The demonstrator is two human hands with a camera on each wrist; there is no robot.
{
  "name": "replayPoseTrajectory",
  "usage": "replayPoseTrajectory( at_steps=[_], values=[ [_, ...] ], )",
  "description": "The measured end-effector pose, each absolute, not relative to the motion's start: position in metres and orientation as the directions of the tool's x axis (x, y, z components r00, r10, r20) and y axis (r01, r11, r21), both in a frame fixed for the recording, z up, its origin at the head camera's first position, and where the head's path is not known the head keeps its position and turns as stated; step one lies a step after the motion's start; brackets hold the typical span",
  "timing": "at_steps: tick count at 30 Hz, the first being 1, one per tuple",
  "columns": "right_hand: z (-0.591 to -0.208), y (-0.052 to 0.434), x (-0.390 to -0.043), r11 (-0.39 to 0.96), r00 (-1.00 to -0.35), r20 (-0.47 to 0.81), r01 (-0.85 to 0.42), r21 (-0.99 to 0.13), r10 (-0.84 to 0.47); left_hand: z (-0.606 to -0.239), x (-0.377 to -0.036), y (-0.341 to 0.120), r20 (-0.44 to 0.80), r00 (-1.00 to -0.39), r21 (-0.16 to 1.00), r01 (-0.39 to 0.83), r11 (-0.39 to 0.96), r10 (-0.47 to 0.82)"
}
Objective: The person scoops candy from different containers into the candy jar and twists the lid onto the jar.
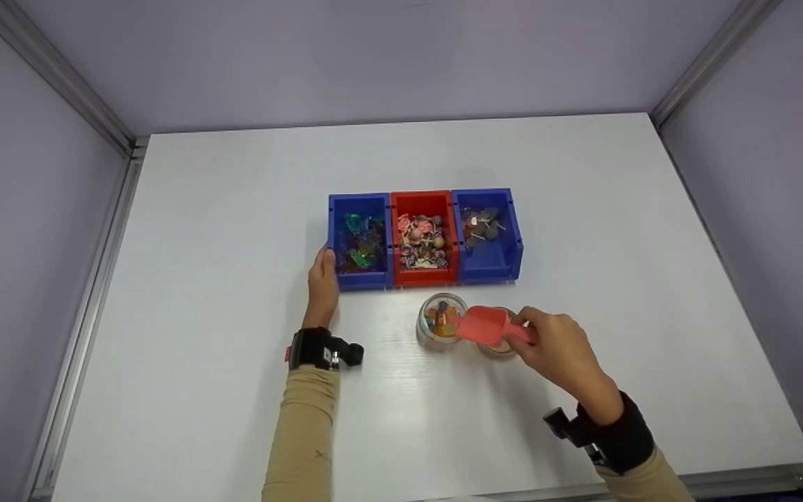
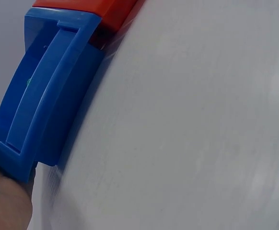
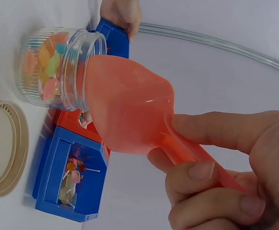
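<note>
The right hand has its fingers and thumb curled round the handle of a red scoop, the bowl of which is tipped at the mouth of a clear ribbed jar; held this way, it seems, so that the scoop's lip meets the jar's opening. The jar stands on the white table just in front of the bins and holds coloured sweets. The left hand lies with straight fingers against the outer corner of the left blue bin, apparently steadying the row. That bin touches a red bin, and a second blue bin sits on the far side; all three hold small wrapped sweets and lollipops. A beige lid lies flat beside the jar, partly hidden under the scoop in the head view. Nothing stands between scoop and jar
</note>
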State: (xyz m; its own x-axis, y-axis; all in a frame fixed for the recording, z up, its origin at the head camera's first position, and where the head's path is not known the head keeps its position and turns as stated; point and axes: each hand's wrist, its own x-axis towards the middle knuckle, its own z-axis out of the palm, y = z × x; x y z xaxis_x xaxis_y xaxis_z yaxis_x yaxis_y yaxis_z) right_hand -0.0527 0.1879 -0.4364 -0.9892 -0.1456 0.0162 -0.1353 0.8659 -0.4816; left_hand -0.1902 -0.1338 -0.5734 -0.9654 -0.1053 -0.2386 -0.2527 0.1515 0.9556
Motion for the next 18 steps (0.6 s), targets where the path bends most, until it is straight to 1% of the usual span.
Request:
replayPoseTrajectory(
  at_steps=[6,15,18],
  values=[
    [-0.436,0.188,-0.053,0.876,-0.991,0.012,-0.125,-0.465,-0.135,-0.573,-0.191,-0.132,-0.236,-0.965,0.956,-0.251,0.153,-0.114],
    [-0.435,0.191,-0.058,0.852,-0.990,0.106,-0.137,-0.505,-0.096,-0.574,-0.191,-0.133,-0.224,-0.967,0.957,-0.242,0.160,-0.123],
    [-0.436,0.190,-0.064,0.845,-0.991,0.112,-0.120,-0.522,-0.072,-0.575,-0.191,-0.133,-0.223,-0.967,0.959,-0.241,0.152,-0.123]
  ],
)
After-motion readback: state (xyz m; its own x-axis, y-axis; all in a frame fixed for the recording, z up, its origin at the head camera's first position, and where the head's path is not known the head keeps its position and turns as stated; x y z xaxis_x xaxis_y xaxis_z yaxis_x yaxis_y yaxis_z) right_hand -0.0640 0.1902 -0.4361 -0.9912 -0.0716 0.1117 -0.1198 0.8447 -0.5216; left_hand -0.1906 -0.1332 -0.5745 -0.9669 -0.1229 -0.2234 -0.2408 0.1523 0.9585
